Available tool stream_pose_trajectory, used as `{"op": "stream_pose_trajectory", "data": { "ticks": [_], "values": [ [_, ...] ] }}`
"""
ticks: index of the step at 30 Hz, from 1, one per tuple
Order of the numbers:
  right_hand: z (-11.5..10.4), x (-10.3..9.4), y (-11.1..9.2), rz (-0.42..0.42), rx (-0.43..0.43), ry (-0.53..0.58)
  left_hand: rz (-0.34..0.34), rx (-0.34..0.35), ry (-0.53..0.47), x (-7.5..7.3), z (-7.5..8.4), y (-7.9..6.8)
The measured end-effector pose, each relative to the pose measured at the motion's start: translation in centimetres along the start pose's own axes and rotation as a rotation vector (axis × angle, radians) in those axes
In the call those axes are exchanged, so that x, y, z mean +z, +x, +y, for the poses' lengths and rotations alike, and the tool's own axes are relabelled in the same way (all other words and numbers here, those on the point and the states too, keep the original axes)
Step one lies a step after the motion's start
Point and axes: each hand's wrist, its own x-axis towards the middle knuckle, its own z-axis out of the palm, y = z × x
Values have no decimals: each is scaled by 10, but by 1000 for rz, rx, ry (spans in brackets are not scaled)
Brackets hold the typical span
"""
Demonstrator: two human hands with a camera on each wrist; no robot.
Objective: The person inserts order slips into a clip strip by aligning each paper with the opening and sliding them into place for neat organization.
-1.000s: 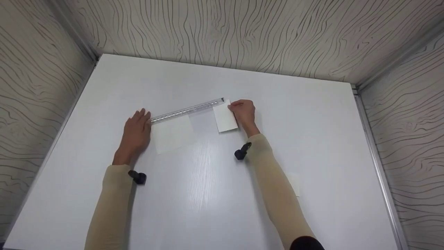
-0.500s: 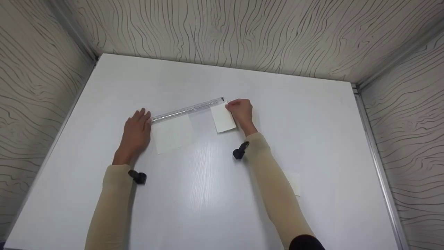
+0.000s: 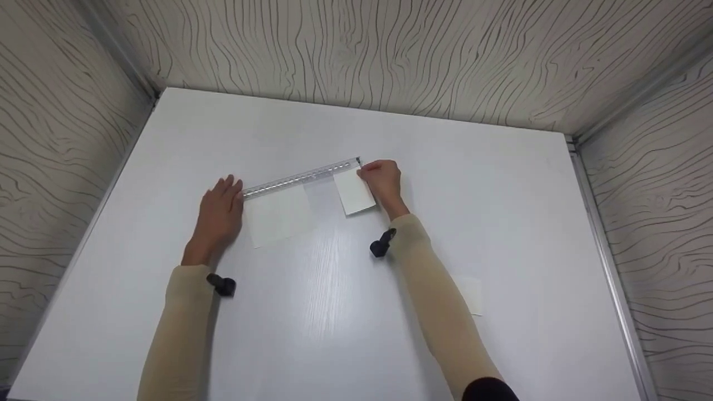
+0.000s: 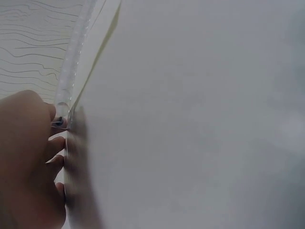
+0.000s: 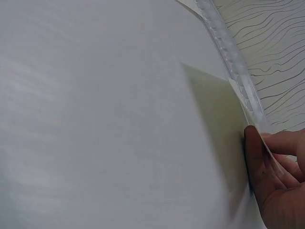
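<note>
My left hand [image 3: 219,214] lies with its fingers stretched out at the left end of a clear plastic ruler [image 3: 298,180], touching it. The ruler slants up to the right across the white table. Between thumb and fingers, my right hand [image 3: 385,181] pinches the upper right edge of a small white piece of paper [image 3: 355,193], just below the ruler's right end. In the right wrist view this paper [image 5: 217,112] stands tilted, with the thumb on its near side. A pale sheet of paper [image 3: 280,218] lies flat below the ruler's left half.
Another pale piece of paper [image 3: 472,295] lies at the right, partly hidden by the right sleeve [image 3: 434,301]. Wood-patterned panels [image 3: 356,55] stand behind the table [image 3: 529,223] and at both sides. Small black cameras [image 3: 224,285] sit on both wrists.
My right hand has slid a little to the left along the ruler, carrying the small paper with it. The left hand and ruler stay in place.
</note>
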Motion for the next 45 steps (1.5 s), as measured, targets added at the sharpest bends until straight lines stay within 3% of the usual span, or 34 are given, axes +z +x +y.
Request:
{"op": "stream_pose_trajectory", "data": {
  "ticks": [27,45],
  "values": [
    [0,8,-3,11,-17,26,6,33,-11,3,-2,4],
    [-5,21,-9,20,-31,-25,-3,-1,10,3,-2,2]
  ]
}}
